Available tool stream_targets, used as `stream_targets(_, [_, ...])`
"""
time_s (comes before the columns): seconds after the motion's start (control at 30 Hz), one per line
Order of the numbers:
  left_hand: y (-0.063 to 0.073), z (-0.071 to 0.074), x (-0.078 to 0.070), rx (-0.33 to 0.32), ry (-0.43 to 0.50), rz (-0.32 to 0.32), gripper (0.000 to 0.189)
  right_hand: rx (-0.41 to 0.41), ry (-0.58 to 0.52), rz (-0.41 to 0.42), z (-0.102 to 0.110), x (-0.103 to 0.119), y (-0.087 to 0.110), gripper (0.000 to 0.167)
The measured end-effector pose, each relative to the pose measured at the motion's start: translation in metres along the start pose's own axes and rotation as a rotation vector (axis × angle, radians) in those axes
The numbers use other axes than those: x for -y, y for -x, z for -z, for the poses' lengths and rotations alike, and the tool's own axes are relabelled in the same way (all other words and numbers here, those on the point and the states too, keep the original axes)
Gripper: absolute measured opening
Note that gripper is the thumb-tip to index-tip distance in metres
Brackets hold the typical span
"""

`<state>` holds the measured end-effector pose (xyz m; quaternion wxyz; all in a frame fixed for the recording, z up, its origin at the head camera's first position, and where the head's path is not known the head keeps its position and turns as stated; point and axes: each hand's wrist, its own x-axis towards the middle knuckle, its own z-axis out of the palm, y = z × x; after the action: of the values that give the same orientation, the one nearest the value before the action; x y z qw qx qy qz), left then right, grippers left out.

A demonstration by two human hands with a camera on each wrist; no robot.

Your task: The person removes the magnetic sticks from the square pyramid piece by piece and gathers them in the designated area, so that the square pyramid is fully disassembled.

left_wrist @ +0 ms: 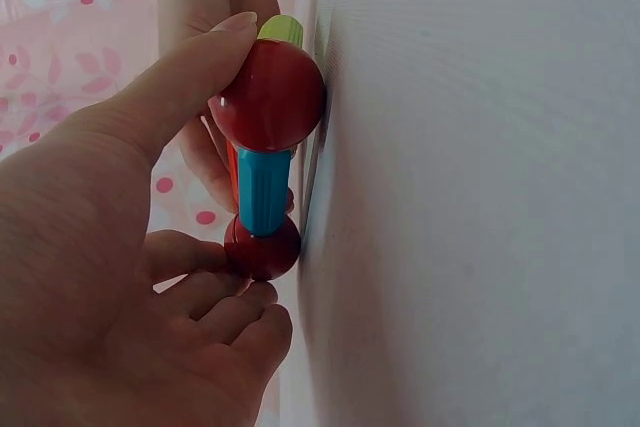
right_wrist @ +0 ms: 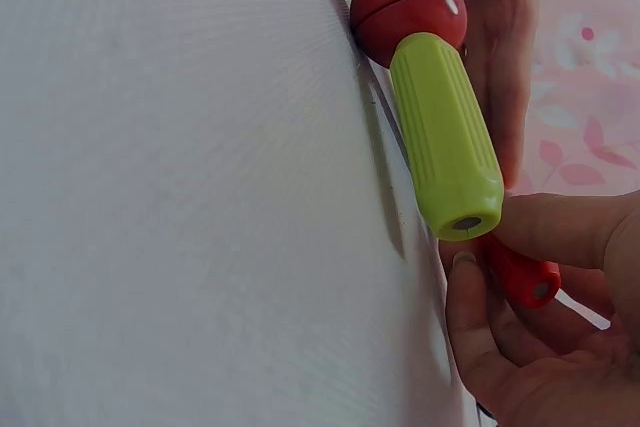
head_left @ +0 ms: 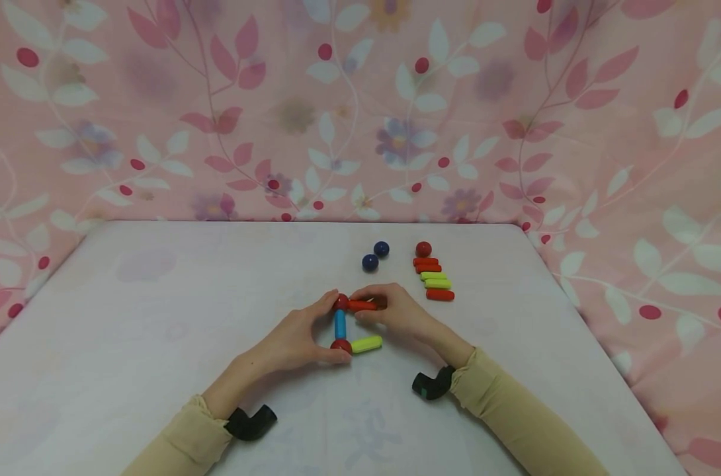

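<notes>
My left hand (head_left: 295, 337) holds a small frame of building pieces low over the table, its thumb on the near red ball (left_wrist: 270, 95) and its fingers at the far red ball (left_wrist: 262, 247). A blue rod (head_left: 340, 324) joins the two balls. From the near ball a yellow-green rod (right_wrist: 445, 132) sticks out to the right, its free end showing a grey metal tip. With thumb and fingers my right hand (head_left: 405, 314) pinches a red rod (head_left: 362, 305), whose left end meets the far ball. Fingers partly hide that red rod.
Two dark blue balls (head_left: 375, 256) lie farther back on the white table (head_left: 158, 317). To their right are another red ball (head_left: 423, 249) and a column of loose red and yellow-green rods (head_left: 437, 283). A floral cloth (head_left: 360, 119) hangs behind the table.
</notes>
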<state>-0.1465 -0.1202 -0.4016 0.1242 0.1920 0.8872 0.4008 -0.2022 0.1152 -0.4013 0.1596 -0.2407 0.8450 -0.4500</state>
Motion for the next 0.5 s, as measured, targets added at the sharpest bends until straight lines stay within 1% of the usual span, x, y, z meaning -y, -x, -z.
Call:
stream_targets(0.17, [0.0003,0.0002,0.0000,0.000,-0.002,0.001,0.109,0.003,-0.022,-0.001,-0.0002,-0.0042,-0.0008,0.034])
stream_targets(0.5, [0.0007,0.0005,-0.0011,0.003,0.005,-0.002,0.109,-0.002,-0.019,-0.006,-0.0001,-0.0070,-0.0008,0.034])
